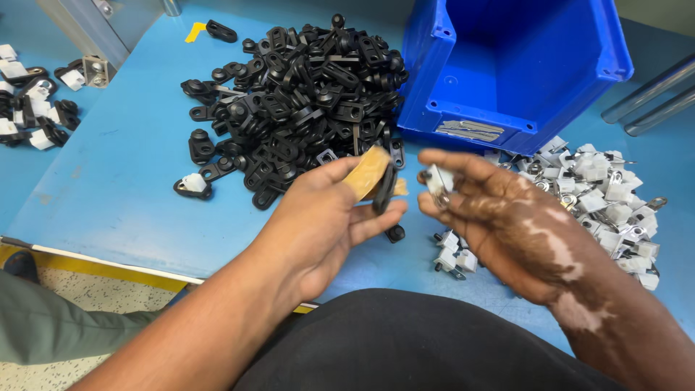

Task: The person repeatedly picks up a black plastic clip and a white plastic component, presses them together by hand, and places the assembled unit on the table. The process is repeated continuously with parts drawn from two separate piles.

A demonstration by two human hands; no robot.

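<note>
My left hand pinches a flat black plastic piece between a taped thumb and forefinger, just above the blue tabletop. My right hand is close to its right and grips a small white clip with a metal part in its fingertips. The two pieces are a few centimetres apart. A large heap of black plastic pieces lies beyond my left hand. A pile of white clips with metal parts lies behind and right of my right hand.
A blue plastic bin stands at the back right. One joined black-and-white piece lies left of the heap. More joined pieces lie at far left. Metal rails run at far right. The table's yellow edge is near my left arm.
</note>
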